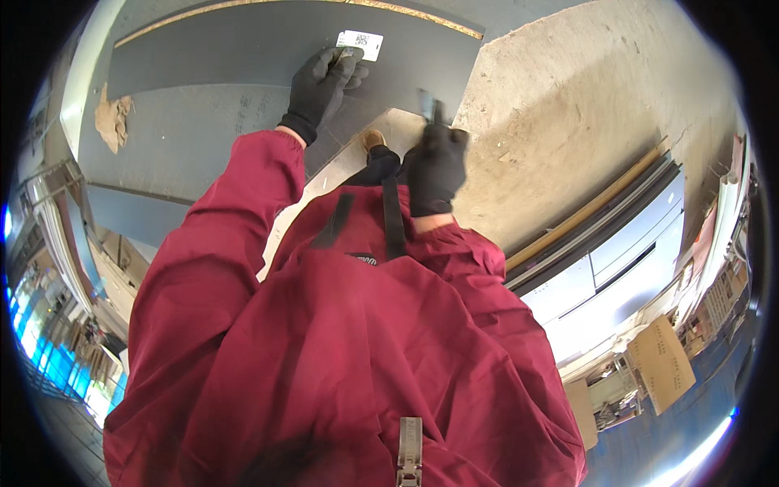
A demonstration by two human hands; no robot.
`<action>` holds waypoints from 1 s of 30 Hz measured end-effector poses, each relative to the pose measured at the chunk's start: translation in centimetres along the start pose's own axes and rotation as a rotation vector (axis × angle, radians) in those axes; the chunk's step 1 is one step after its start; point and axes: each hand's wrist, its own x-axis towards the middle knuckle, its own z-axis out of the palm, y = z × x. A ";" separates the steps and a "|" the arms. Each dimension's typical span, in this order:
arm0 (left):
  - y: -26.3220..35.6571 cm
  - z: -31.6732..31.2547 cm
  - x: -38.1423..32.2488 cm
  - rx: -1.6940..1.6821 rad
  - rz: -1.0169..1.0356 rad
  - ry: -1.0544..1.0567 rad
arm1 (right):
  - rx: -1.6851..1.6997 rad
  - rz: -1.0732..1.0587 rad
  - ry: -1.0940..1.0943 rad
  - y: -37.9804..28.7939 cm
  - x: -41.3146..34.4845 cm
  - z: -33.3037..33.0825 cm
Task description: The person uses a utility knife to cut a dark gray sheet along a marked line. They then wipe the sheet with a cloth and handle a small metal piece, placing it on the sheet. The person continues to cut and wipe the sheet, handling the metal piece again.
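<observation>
My left hand, in a black glove, pinches the lower edge of a white label that bears a printed code. Behind the label lies a dark grey board with a raw chipboard edge along its far side. Whether any of the label sticks to the board, I cannot tell. My right hand, also gloved in black, is closed around a small hand tool. The tool points away from me near the board's right end; motion blur hides its exact kind.
A grey panel surface lies under the board, with a torn piece of brown paper on it. Stacked panels stand on the concrete floor at right. Beyond them is a cardboard piece. My shoe shows below.
</observation>
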 end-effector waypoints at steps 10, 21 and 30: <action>0.4 -0.1 -0.3 0.022 0.012 0.014 | 0.025 -0.099 0.106 -0.2 -0.4 1.8; 1.6 -0.1 -0.7 0.077 0.031 0.049 | 0.172 -0.032 0.091 -0.8 -1.1 1.4; 1.8 -0.2 -1.0 0.073 -0.009 0.009 | 0.934 0.143 -0.500 2.8 -3.6 0.0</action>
